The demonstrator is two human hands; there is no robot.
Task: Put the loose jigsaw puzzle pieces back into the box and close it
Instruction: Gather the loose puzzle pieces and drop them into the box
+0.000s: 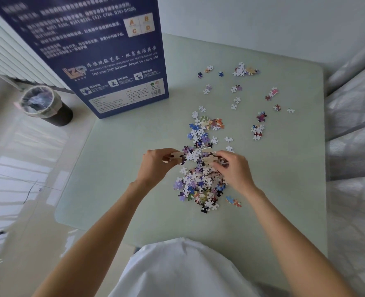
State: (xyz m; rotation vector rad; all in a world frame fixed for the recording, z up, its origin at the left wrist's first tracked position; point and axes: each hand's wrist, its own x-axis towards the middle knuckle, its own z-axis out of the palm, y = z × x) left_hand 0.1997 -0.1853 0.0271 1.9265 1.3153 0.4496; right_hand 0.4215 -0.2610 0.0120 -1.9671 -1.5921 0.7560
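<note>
Nearest, a heap of small multicoloured cardboard jigsaw pieces (201, 185) is being gathered on the pale green glass desk (117, 168); a cluster is pinched at its far edge by the curled grip of the left hand (156, 166) and the right hand (234, 168). Farther off, scattered pieces (239, 91) lie apart. The tall dark blue printed cardboard box (96, 52) stands upright at the far left, so the handful must next be carried there.

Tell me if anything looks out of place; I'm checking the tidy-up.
Yes: loose puzzle pieces lie strewn over the table, with strays near its far edge. The box stands upright, apart from them.
</note>
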